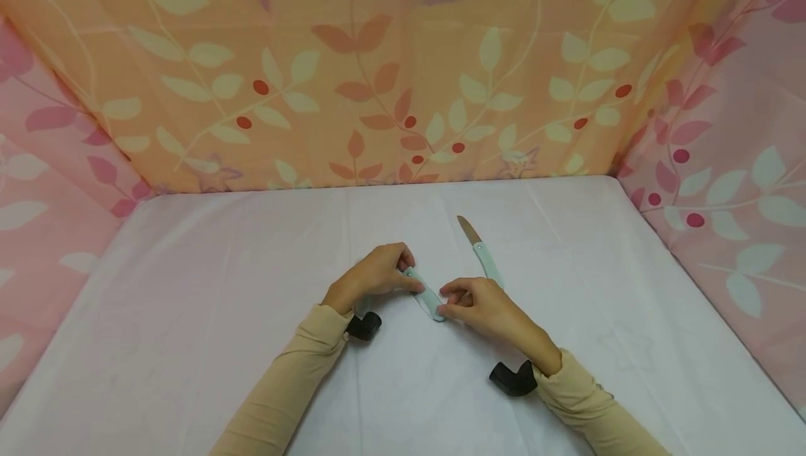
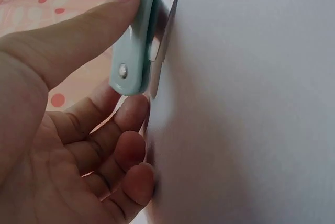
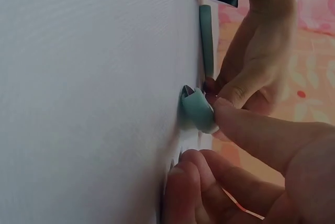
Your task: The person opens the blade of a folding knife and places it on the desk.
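Between the two hands, low over the white cloth, lies a pale green folding knife (image 1: 429,302), its blade largely folded along the handle. My left hand (image 1: 376,271) grips its pivot end, thumb (image 2: 112,12) flat on the handle near a silver rivet. A narrow strip of metal shows beside the handle in the left wrist view. At the other end my right hand (image 1: 483,305) pinches the handle, thumb (image 3: 246,127) against it. A dark bit of blade pokes out by that end in the right wrist view. The lower fingers of both hands are curled near the cloth.
Beyond the right hand lies a second knife (image 1: 486,260), opened out, blade pointing away. Another pale green handle (image 3: 207,41) lies by the left wrist, partly hidden. Black wrist mounts (image 1: 513,379) jut from both sleeves. Floral fabric walls (image 1: 302,92) border the table's back and sides.
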A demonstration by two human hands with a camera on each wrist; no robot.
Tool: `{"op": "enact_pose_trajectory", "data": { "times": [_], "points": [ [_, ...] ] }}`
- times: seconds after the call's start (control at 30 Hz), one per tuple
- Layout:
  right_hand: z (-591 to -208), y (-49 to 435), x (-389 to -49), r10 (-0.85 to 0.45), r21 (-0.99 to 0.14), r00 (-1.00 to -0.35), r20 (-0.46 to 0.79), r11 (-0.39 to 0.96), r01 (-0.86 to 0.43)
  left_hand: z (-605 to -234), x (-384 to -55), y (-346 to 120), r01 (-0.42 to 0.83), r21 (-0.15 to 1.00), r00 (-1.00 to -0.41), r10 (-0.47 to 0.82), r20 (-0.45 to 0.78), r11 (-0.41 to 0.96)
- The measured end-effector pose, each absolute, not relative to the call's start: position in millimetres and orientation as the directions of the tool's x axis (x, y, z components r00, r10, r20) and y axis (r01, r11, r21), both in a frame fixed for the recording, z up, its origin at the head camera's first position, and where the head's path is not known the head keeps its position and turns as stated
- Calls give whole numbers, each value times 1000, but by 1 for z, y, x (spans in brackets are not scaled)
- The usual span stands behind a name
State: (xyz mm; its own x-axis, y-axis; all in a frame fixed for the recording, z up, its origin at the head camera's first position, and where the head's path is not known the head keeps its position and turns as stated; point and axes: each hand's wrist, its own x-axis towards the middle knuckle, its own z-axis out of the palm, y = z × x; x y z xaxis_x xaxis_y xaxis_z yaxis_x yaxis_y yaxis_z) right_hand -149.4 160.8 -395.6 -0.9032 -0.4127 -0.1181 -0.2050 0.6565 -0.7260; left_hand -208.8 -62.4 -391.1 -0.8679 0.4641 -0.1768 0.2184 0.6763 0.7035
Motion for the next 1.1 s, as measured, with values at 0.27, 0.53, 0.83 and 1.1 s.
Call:
{"op": "enact_pose_trajectory", "data": {
  "times": [0.27, 0.53, 0.83, 1.1],
  "points": [
    [-396, 161, -150, -419, -743, -901, -114, 638, -202, -391, -207, -59, 231, 710, -870, 468, -155, 665],
    [-396, 168, -154, -437, -791, -884, -166, 594, -145, -386, -205, -55, 282, 753, -868, 493, -65, 595],
    [-389, 171, -156, -437, -843, -883, -170, 529, -100, -386, -206, -55, 309, 814, -871, 490, 34, 493],
    [-387, 171, -157, -400, -869, -902, -162, 492, -63, -381, -207, -56, 268, 848, -883, 469, 27, 456]
  ]
}}
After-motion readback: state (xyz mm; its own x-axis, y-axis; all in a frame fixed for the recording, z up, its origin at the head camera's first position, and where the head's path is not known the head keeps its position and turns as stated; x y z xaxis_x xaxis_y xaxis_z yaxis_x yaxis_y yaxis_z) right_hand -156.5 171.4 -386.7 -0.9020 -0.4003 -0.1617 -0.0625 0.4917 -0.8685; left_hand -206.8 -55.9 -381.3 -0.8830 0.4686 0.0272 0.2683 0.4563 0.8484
